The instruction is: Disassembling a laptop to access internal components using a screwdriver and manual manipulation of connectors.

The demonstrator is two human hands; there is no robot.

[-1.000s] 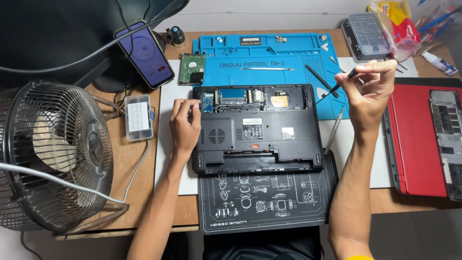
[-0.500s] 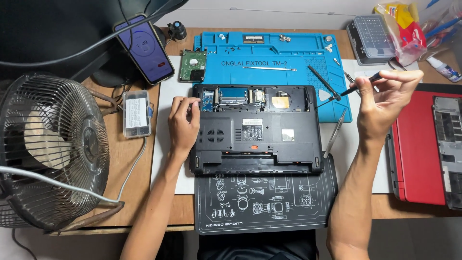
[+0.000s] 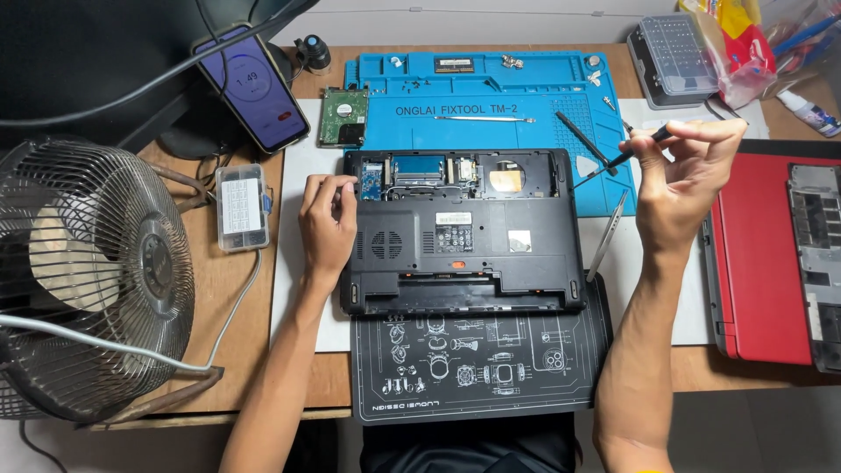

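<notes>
Right now the left hand (image 3: 326, 226) rests with curled fingers on the far left corner of the laptop (image 3: 462, 229), which lies bottom-up in the middle of the table (image 3: 219, 307), its long axis running left to right. The hand is loosely closed against the casing rather than clamped around anything. Just right of its fingertips, the open bay along the laptop's far edge shows circuit parts.

The right hand (image 3: 683, 188) is raised above the table, off the laptop's far right corner, fingers pinched together on a thin black screwdriver (image 3: 632, 151). The tool slants down and to the left, its tip pointing towards that far right corner but apart from it. So the laptop lies to the left of and nearer than this grip, and the left hand is the one already touching it.

Beyond the laptop lies a blue work mat (image 3: 491, 96) with small screws and a bare drive (image 3: 342, 116) at its left end. A black printed mat (image 3: 473, 368) sits under the near edge. A red lid (image 3: 758, 263) lies to the right, a fan (image 3: 88, 280) stands on the left, and a phone (image 3: 254, 88) leans at the far left.
</notes>
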